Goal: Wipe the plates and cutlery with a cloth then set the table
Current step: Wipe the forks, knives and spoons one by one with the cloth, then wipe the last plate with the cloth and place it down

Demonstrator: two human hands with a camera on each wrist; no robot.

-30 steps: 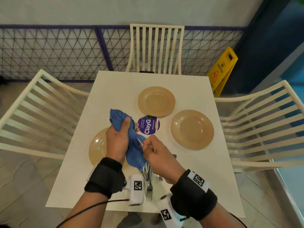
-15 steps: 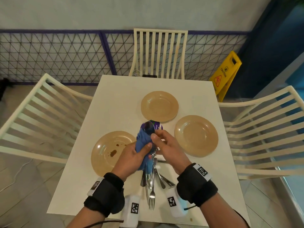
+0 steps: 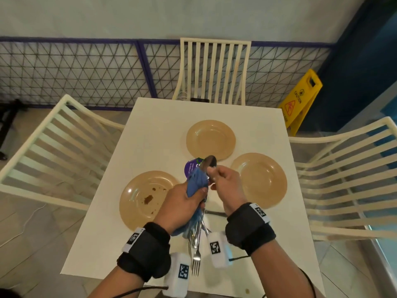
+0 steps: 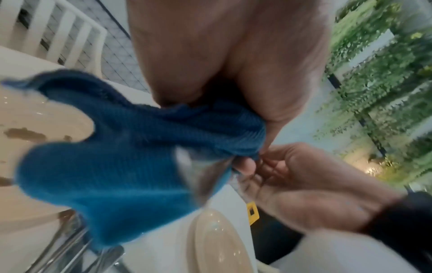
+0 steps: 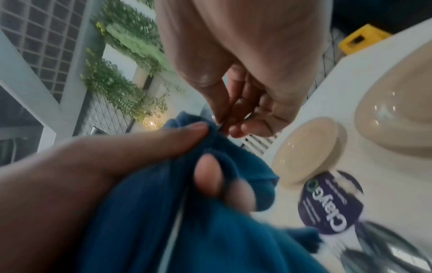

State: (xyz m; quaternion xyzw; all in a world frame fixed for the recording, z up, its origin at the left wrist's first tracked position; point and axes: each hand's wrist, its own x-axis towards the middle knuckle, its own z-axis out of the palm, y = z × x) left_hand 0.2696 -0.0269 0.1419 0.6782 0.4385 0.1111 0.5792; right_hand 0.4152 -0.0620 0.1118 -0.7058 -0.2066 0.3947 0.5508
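– Why is the cloth (image 3: 196,184) wrapped round the spoon (image 3: 209,163)?
– To rub it. My left hand (image 3: 182,203) squeezes the cloth; my right hand (image 3: 227,183) pinches the spoon, above the desk (image 3: 163,125) between the plates (image 3: 261,179).

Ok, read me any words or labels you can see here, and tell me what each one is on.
"ClayG": purple round sticker on the table; the letters after it are blurred, and the small print is unreadable.
"CAUTION": yellow floor sign beyond the table.
Wrist band tags: square code patterns, no words.
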